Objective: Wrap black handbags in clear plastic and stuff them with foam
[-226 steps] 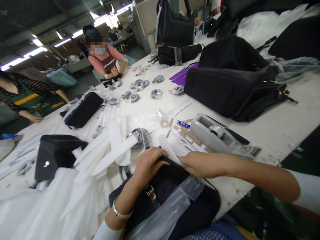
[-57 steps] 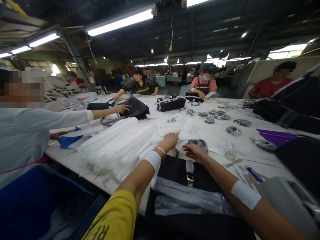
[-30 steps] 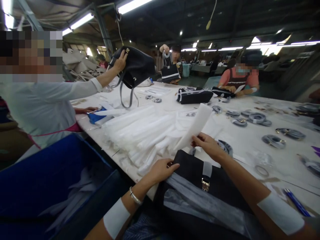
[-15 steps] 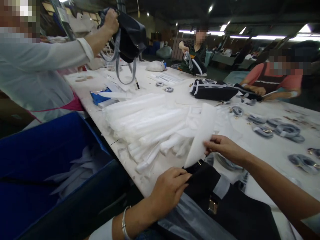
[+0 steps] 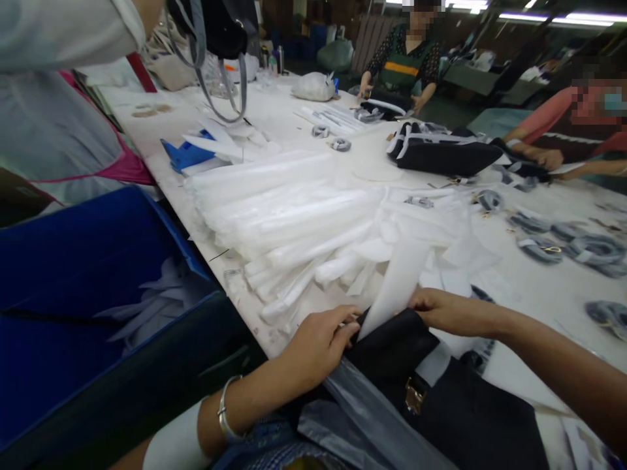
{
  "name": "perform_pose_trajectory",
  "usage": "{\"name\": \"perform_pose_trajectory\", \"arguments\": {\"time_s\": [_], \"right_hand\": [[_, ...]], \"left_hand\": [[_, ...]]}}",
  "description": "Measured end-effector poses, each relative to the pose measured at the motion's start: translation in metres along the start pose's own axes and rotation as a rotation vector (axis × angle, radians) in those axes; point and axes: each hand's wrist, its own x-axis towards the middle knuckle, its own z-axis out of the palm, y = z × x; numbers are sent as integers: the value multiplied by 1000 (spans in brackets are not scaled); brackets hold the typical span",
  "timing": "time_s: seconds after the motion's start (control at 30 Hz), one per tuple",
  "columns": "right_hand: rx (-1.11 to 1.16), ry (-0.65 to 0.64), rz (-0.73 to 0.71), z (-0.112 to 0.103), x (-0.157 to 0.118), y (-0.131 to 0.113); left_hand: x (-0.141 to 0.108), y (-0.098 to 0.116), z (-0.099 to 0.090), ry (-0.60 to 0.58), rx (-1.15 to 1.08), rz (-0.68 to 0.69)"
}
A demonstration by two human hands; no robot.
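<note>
A black bag (image 5: 480,398) with a gold clasp lies in front of me, grey plastic film (image 5: 372,418) along its near side. My left hand (image 5: 321,343) pinches the bag's opening at its left edge. A white foam strip (image 5: 399,281) stands tilted with its lower end inside the opening. At the right edge of the opening is my right hand (image 5: 441,310), its fingers closed on the bag's edge beside the strip; the fingertips are partly hidden. Beyond both hands lies a heap of white foam pieces (image 5: 289,215).
A blue bin (image 5: 63,261) holding white pieces stands at the left. Coiled grey straps (image 5: 595,251) and black bags (image 5: 445,153) lie on the table (image 5: 362,163). Three people work around it; one at upper left holds up a black bag (image 5: 220,26).
The foam strip has gone lower into the bag, and my right hand has moved down to the bag's edge. The view has tilted down. The far person has lowered a bag to the table.
</note>
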Motion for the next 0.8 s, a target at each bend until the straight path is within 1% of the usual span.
{"name": "perform_pose_trajectory", "arguments": {"time_s": [0.07,0.1,0.17,0.2,0.27,0.3,0.33,0.37,0.4,0.43,0.47,0.53,0.57,0.6,0.67,0.7,0.73,0.77,0.8], "right_hand": [[-57,-58,8,-5,2,-6],[-100,-69,4,-8,1,-11],[-253,-23,-39,-15,-7,-23],[-351,36,-62,-18,-12,-31],[-556,219,-108,-22,-22,-47],[-638,315,-144,-23,-25,-55],[-692,382,-196,-22,-25,-62],[-717,401,-261,-21,-22,-67],[-715,367,-325,-19,-17,-71],[-695,295,-366,-17,-9,-73],[-664,207,-374,-15,-1,-74],[-602,58,-303,-15,17,-73],[-572,5,-253,-16,24,-72],[-544,-42,-208,-19,31,-72],[-486,-152,-135,-26,41,-74],[-454,-217,-99,-29,45,-76],[-422,-286,-64,-31,48,-79],[-397,-355,-28,-32,52,-81],[-384,-420,6,-32,56,-83]], "left_hand": [[13,-1,-4,-121,121,29],[19,-2,-5,-162,187,39],[29,-1,-8,-204,314,52],[33,0,-10,-218,375,66],[40,5,-15,-287,467,113],[44,7,-18,-348,487,143],[47,9,-21,-415,487,181],[50,11,-23,-473,471,221],[52,11,-25,-517,443,257],[54,11,-27,-543,408,287],[53,9,-28,-546,365,303],[46,2,-32,-493,258,284],[39,-3,-34,-431,204,246],[29,-8,-36,-337,160,191],[4,-18,-39,-122,109,33],[-10,-22,-41,-46,91,-61],[-23,-26,-41,-21,66,-145],[-35,-28,-41,-50,28,-205],[-45,-30,-40,-101,-6,-237]]}}
